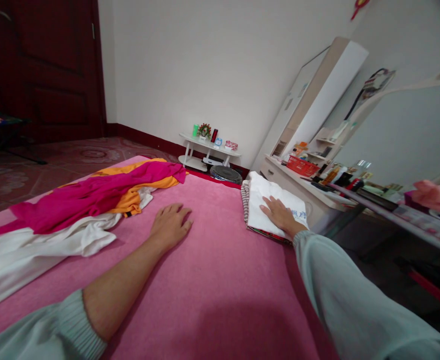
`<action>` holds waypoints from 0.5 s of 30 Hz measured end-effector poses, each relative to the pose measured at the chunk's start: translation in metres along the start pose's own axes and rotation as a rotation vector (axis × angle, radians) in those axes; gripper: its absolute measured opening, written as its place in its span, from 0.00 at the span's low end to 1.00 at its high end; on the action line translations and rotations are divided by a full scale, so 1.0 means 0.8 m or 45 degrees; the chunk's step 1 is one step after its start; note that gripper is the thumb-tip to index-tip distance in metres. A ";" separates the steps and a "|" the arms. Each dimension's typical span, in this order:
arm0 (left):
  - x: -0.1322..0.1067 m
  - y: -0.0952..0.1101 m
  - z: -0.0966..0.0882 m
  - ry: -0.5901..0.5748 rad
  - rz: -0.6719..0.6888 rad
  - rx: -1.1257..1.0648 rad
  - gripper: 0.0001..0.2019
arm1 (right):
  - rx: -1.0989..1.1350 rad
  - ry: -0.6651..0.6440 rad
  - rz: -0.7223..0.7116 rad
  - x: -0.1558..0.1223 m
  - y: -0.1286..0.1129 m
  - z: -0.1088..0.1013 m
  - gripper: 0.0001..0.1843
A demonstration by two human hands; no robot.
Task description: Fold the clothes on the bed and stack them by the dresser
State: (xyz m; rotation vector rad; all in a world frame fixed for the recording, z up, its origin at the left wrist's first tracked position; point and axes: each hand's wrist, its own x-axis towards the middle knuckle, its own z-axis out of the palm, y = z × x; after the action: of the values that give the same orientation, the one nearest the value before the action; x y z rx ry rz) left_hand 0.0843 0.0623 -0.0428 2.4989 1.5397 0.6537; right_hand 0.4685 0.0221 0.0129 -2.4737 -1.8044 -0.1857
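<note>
My left hand [170, 224] lies flat, fingers stretched out, on the pink bedcover [212, 280], holding nothing. Just left of it sprawls a loose heap of clothes: a magenta garment [92, 196] over an orange one [137, 199] and a white one [35, 250]. My right hand [280, 214] rests palm down, fingers open, on top of a folded white garment [265, 200] with blue print, the top of a small stack of folded clothes [245, 200] at the bed's right edge.
A white dresser [302, 185] with a red basket [302, 166], bottles and a large mirror stands right of the bed. A low white shelf [208, 150] with small items sits against the far wall. A dark red door [50, 65] is at back left.
</note>
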 end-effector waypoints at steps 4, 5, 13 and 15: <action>-0.001 0.001 -0.002 -0.009 0.002 0.004 0.22 | 0.037 0.182 0.003 -0.016 0.008 -0.013 0.34; -0.002 0.000 -0.002 -0.010 0.008 0.002 0.22 | 0.041 0.317 0.056 -0.022 0.013 -0.014 0.33; -0.001 -0.001 0.000 0.021 0.002 -0.014 0.21 | 0.232 0.302 0.303 -0.056 0.040 0.011 0.38; -0.002 0.000 -0.002 0.019 0.001 -0.017 0.21 | 0.178 0.479 0.255 -0.068 0.028 0.009 0.36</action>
State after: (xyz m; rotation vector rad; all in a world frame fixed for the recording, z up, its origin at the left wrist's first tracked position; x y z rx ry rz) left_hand 0.0828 0.0608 -0.0421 2.4906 1.5339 0.6820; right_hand 0.4738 -0.0354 -0.0018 -2.3112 -1.3647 -0.4593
